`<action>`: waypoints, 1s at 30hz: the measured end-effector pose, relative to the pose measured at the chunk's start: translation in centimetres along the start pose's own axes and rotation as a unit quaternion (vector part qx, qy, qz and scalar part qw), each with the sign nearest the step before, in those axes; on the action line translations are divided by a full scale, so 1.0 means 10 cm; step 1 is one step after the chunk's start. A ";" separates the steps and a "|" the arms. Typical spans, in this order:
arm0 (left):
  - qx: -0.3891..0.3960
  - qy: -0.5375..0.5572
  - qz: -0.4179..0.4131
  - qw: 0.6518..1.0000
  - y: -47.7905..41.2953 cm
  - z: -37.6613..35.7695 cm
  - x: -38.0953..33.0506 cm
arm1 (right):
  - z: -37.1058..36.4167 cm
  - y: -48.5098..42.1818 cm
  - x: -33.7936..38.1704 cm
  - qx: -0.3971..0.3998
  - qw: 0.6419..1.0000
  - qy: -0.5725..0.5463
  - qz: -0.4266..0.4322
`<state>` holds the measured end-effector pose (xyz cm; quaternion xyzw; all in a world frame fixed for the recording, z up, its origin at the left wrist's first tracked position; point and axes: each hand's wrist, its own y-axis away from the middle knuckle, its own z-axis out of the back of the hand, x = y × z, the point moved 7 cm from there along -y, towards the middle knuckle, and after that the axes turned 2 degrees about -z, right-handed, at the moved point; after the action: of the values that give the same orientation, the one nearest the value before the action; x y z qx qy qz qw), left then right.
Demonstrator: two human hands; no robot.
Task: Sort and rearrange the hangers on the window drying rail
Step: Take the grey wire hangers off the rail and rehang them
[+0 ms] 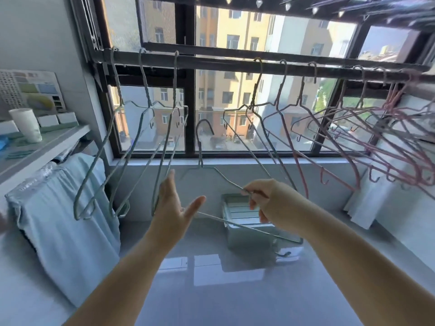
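One hanger off the bar: a grey-green hanger (200,154) is clear of the drying rail (223,63), with its hook free in the air below it, in the gap between the left group and the mixed stretch.
Right hand (266,203): its grip is a closed pinch on that hanger's right shoulder wire, and it carries the hanger above the desk (211,290).
Left hand (174,208): its fingers are straight and spread, with no grip on anything. It is just beside the hanger's lower bar, and I cannot tell whether it touches.
Done, by the look of it: three grey-green hangers (174,90) hang side by side at the rail's left end, with no pink among them.
Left to do: right of centre, grey-green hangers hang on the rail mixed with pink ones (300,170). Farther right, a bunch of pink hangers (400,137) overlaps in a tangle.
Progress: probably under halfway, since the left group is started and the right half is unsorted.
Likely place for the held hanger: hooked beside the third in the left group.
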<state>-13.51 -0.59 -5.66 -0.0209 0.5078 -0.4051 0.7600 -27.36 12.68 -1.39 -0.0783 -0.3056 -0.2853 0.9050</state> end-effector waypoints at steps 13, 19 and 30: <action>0.165 -0.012 0.005 0.986 -0.03 0.08 0.42 | -0.50 0.24 -0.40 -0.058 0.986 0.145 0.053; 0.172 0.019 0.044 0.984 0.21 0.17 0.36 | -0.61 -0.03 -0.56 -0.106 0.989 0.089 0.056; 0.041 0.142 0.140 0.979 0.31 -0.03 -0.09 | -0.91 0.25 0.04 0.023 0.986 -0.135 0.098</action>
<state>-12.05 2.15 -6.46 0.1392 0.5919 -0.3140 0.7292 -21.09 11.68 -8.32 -0.1245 -0.4227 -0.1747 0.8805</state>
